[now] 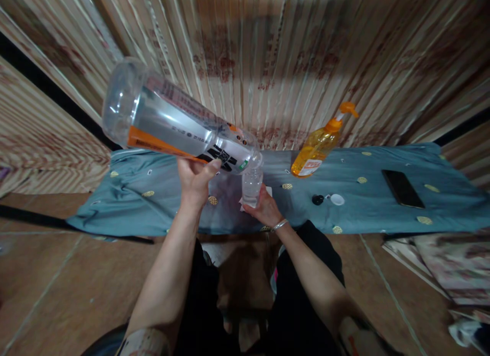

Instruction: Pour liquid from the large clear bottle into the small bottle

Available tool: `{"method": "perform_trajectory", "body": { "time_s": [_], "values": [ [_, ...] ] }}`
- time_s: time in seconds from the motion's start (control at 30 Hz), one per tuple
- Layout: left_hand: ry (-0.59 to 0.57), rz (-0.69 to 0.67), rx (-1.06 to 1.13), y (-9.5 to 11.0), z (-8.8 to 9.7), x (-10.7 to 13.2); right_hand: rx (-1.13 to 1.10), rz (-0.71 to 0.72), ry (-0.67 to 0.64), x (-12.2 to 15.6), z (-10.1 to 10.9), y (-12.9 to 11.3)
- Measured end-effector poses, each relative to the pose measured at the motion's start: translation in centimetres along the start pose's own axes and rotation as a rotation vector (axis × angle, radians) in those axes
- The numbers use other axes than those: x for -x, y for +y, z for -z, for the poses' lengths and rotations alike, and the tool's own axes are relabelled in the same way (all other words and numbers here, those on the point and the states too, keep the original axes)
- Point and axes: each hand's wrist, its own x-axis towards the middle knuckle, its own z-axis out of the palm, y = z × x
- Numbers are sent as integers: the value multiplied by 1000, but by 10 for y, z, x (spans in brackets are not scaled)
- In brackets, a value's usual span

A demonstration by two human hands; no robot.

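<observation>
My left hand [196,180] is closed around a large clear plastic bottle [172,123] with an orange and black label. The bottle is tipped nearly flat, its mouth down over a small clear bottle [251,185]. My right hand [264,209] grips that small bottle from below and holds it upright on the blue-green cloth [363,208]. A bracelet sits on my right wrist. Something white lies under the small bottle, mostly hidden by my hand.
An orange pump bottle [319,144] leans on the cloth to the right. A black cap [317,199] and a white cap [337,199] lie near it. A dark phone [402,188] lies farther right. Folded bedding [451,266] sits on the tiled floor at the right.
</observation>
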Motion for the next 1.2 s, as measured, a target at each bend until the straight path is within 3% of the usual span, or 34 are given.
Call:
{"method": "perform_trajectory", "body": {
  "time_s": [0.37,0.7,1.2],
  "values": [
    [-21,13,13,0,-1,-2,-3,-11,-2,0,1,-2],
    [-73,-75,13,-12,6,-4,-25,4,-4,1,2,-2],
    [-87,-71,30,-10,3,-4,-60,8,-5,1,4,-5]
  ]
}}
